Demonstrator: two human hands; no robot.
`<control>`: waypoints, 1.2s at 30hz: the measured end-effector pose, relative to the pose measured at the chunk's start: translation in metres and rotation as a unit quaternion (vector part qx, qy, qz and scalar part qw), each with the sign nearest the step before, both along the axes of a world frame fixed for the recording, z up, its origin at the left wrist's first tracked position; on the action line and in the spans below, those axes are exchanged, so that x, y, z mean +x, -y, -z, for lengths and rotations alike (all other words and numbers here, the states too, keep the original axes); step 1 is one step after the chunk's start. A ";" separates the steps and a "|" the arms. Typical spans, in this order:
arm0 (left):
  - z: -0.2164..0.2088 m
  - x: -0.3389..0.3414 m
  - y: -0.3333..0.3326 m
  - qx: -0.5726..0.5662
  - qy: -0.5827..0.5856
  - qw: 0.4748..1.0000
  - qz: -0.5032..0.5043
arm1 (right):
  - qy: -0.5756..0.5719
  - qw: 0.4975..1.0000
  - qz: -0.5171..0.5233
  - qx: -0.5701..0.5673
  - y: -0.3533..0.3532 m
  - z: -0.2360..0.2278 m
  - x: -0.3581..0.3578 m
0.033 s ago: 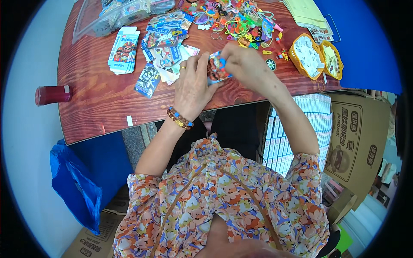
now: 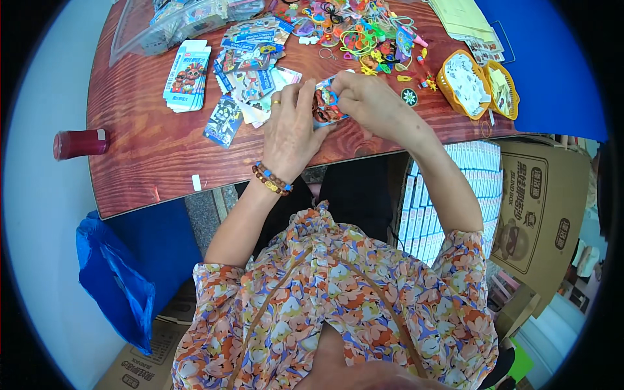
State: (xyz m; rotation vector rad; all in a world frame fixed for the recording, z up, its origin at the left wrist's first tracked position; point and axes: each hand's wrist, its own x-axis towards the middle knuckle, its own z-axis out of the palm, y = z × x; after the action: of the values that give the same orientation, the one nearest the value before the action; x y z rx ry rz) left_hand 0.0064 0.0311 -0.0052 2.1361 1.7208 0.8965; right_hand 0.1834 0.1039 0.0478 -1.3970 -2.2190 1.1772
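A small flat box (image 2: 325, 108) with a colourful cartoon print lies between my hands near the table's front edge. My left hand (image 2: 289, 130), with a ring and beaded bracelets, is closed on its left side, thumb along the near edge. My right hand (image 2: 374, 107) is closed at the box's right end, its fingers curled. Whether it also pinches something small is hidden. Left of my left hand lie a heap of printed cards and packets (image 2: 250, 71) and a loose dark blue card (image 2: 223, 121). A stack of flat printed boxes (image 2: 187, 77) is farther left.
Colourful trinkets and elastic bands (image 2: 364, 39) spread across the back. Yellow baskets (image 2: 444, 89) of small packets stand at the right, before yellow paper (image 2: 458, 19). A red jar (image 2: 81, 144) is at the left edge. White boxes (image 2: 448, 195) fill a carton (image 2: 543, 214) beside me.
My right hand has moved slightly down over the box, and its fingers have shifted. More of the box's printed face shows. My left hand has stayed in place.
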 end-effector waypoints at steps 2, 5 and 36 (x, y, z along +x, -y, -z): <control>0.005 -0.004 0.000 0.019 0.021 1.000 0.001 | -0.049 0.986 -0.022 -0.158 0.006 -0.015 -0.002; 0.006 -0.007 0.000 0.028 0.010 0.999 -0.024 | -0.182 0.973 0.063 -0.130 0.015 -0.032 0.011; 0.003 -0.030 0.011 0.005 0.021 0.998 -0.055 | 0.189 0.927 0.048 0.322 -0.042 0.062 0.045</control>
State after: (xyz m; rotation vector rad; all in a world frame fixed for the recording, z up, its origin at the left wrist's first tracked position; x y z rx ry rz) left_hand -0.0239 0.0205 -0.0084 2.0296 1.8311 0.9737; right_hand 0.2287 0.1454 -0.0140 -1.4811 -2.4139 0.0943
